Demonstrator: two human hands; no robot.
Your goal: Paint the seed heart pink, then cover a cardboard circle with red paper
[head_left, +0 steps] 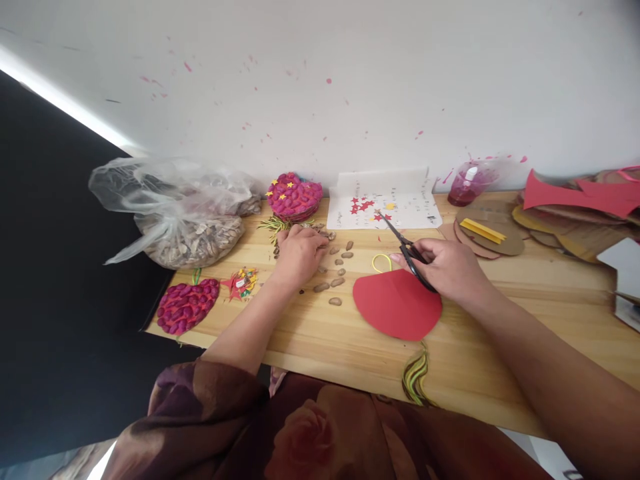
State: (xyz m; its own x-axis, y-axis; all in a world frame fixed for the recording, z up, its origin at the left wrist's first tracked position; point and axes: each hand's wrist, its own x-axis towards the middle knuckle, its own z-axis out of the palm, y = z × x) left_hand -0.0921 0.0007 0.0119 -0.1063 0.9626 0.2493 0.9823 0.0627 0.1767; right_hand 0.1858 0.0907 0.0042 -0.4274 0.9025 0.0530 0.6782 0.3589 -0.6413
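Note:
My right hand [450, 270] grips black scissors [400, 241] whose blades point up and left toward a white sheet. Just below it a red heart-shaped paper [395, 307] lies flat on the wooden table [525, 333]. My left hand [299, 255] rests knuckles up with fingers curled over a scatter of brown shells [336, 275]; whether it holds one is hidden. A small yellow loop [381, 261] lies between the hands.
A plastic bag of shells [185, 220] stands at the left. Two red shell-covered hearts [187, 307] [294, 195] lie nearby. White sheet with red stars [385, 203], a pink-stained cup [467, 183], cardboard and red paper cutouts [575, 200] sit along the back wall. Yellow-green strands [416, 377] hang over the front edge.

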